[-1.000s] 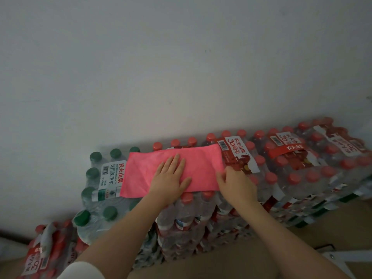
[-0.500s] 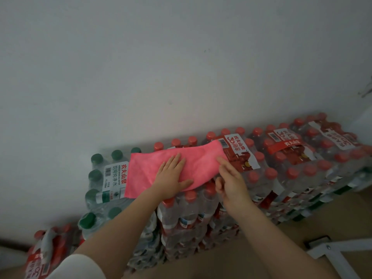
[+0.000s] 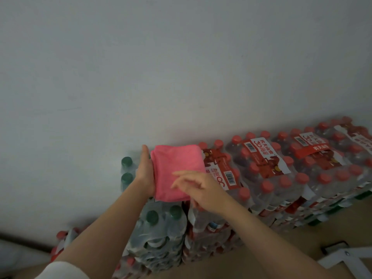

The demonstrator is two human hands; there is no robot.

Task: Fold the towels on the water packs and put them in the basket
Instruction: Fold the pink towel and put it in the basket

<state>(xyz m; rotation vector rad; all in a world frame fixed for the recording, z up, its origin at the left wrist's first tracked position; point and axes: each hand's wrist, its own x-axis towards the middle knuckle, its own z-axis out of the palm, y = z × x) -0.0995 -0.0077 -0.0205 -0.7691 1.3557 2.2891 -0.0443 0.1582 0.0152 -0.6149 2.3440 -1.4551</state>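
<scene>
One pink cloth towel [image 3: 177, 170], folded to a compact rectangle, lies centre frame on the shrink-wrapped packs of red-capped water bottles [image 3: 281, 172]. Left hand [image 3: 145, 174] set edge-on against the towel's left fold, fingers straight and together. Right hand [image 3: 198, 188] above the towel's lower right corner, fingers loosely spread, blurred; contact not clear. Green-capped bottle packs [image 3: 159, 218] lower left of towel. Grey wall [image 3: 181, 67] fills upper frame.

One pink towel [image 3: 177, 170] lies on the water packs [image 3: 281, 170], and two hands, the left hand [image 3: 145, 174] and right hand [image 3: 201, 188], are at it. Four green caps [image 3: 126, 161] show plainly; the red caps [image 3: 266, 186] are too many and too blurred to count surely.
</scene>
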